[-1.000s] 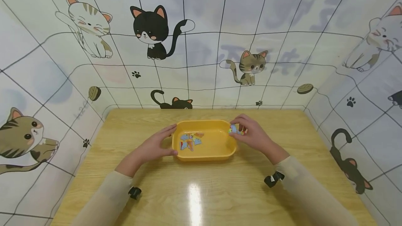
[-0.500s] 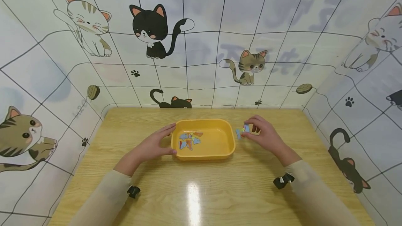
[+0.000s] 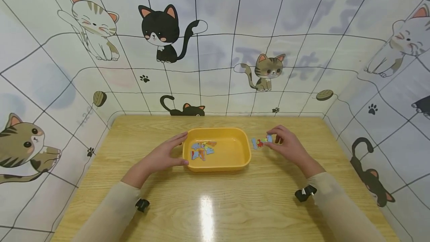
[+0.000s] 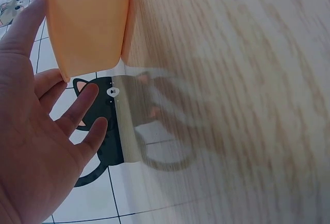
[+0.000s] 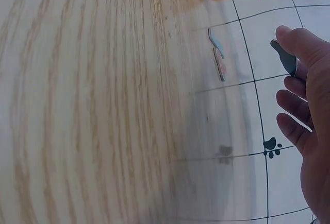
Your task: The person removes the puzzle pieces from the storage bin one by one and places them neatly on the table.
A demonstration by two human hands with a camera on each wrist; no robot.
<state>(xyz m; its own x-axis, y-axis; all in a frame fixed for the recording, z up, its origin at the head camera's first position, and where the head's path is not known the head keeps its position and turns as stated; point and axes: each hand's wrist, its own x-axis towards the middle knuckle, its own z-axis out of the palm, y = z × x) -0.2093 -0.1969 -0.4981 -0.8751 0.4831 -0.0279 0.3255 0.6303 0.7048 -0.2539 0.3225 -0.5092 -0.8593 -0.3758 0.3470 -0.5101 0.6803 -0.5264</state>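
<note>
At the left end of the yellow tray (image 3: 231,167) rests my left hand (image 3: 164,156), its thumb and extended fingers touching the rim in the head view. Inside the tray, to the left, lie several colourful puzzle pieces (image 3: 202,154). My right hand (image 3: 288,145) pinches a puzzle piece (image 3: 269,138) between thumb and finger, right of the tray. The right wrist view shows that piece's dark back (image 5: 285,58), held above the table. Two other pieces lie by the tray's right end: a light blue one (image 3: 254,143) and a red-patterned one (image 3: 260,143).
The wood-grain table (image 3: 208,193) meets a back wall (image 3: 218,100) covered in cat pictures and grid lines. Similar walls stand at both sides. A black wrist camera (image 3: 305,193) sits on the right sleeve, another (image 3: 142,205) on the left.
My right hand has moved right, away from the tray's right rim, with the puzzle piece; the pieces on the table there now show. My left hand has stayed at the tray.
</note>
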